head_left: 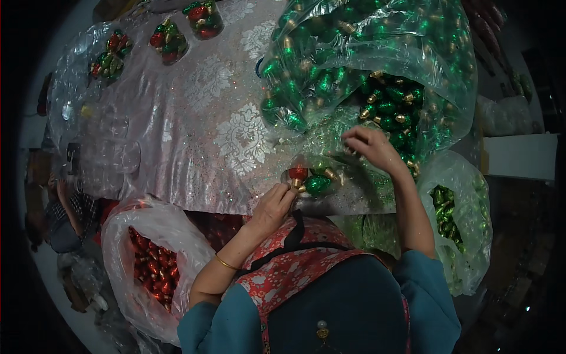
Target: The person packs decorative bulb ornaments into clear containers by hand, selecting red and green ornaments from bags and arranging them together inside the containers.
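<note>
1. The left hand (272, 206) pinches the gold cap of a red bulb ornament (298, 173), its fingers closed narrowly around the neck so that the red globe stands just above the fingertips.
2. Just to the right of that grip, touching or nearly touching the red one, lies a green bulb ornament (318, 185) on the glittery tablecloth (194, 118).
3. The right hand (370, 147) is up and to the right of the left grip, fingers curled at the mouth of a large clear bag of green ornaments (377, 65); whether it holds one I cannot tell.
4. Below and left of the left hand, beside the forearm, an open plastic bag of red ornaments (150, 265) sits under the table edge.
5. Below the right forearm hangs another bag with green ornaments (454, 218).
6. Far up and left of both hands, three small clear packs of mixed red and green ornaments (168, 41) stand along the table's far side.
</note>
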Tool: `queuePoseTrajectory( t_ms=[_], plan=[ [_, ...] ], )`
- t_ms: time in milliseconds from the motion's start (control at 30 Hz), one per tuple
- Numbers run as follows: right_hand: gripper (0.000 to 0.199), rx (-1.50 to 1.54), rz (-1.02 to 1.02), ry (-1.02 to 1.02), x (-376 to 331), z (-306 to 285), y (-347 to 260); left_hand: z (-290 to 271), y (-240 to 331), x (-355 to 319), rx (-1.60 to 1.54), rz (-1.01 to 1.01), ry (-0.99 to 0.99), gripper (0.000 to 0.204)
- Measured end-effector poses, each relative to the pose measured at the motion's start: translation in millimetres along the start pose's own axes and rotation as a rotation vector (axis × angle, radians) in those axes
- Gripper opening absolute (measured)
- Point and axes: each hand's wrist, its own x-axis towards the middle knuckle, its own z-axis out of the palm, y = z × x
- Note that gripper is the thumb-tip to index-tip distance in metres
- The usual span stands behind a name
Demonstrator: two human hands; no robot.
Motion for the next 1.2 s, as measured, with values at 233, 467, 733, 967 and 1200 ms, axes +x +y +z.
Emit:
queuePoseTrajectory(
  t_ms=[233, 467, 733, 967, 1200],
  plan=[
    [0.021, 0.302, -0.134, -0.325, -7, 25, -44, 7, 9, -8, 0.038, -0.087, 0.142, 0.033],
    [0.019, -0.505, -0.553, -0.499, 17, 109, 17, 11, 7, -7, 0.059, 0.0, 0.14, 0.028],
    [0.02, -0.897, -0.789, -0.43, 40, 159, 52, 8, -5, -8, 0.104, 0.123, 0.115, 0.033],
    [0.019, -0.878, -0.866, -0.47, 39, 142, 37, 14, -10, -10, 0.119, 0.132, 0.131, 0.026],
    [0.019, -0.066, -0.117, -0.412, 12, 114, 1, 13, -12, -5, 0.095, 0.148, 0.144, 0.022]
  ],
)
